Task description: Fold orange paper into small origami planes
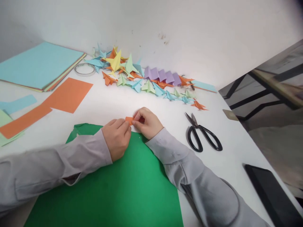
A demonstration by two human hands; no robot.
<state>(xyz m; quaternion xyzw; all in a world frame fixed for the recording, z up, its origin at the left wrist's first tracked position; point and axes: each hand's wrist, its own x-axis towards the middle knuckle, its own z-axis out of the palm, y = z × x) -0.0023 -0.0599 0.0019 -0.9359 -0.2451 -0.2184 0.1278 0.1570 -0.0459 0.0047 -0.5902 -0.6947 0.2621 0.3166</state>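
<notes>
Between my two hands is a small folded piece of orange paper (129, 120), mostly covered by fingers. My left hand (117, 137) is closed on its left side, back of the hand up. From the right, my right hand (147, 122) pinches the other end with thumb and forefinger. Both hands rest over the far edge of a large green sheet (113, 189), whose far left corner is creased. Beyond them lies a row of folded paper figures, among them a yellow one (115, 61) and a purple pleated strip (162, 76).
Black-handled scissors (197, 130) lie partly spread at the right. A black phone-like slab (272, 189) sits near the right table edge. At the left are a stack of coloured paper (42, 64), a tape roll (84, 69), an orange sheet (71, 94) and paper offcuts (26, 121).
</notes>
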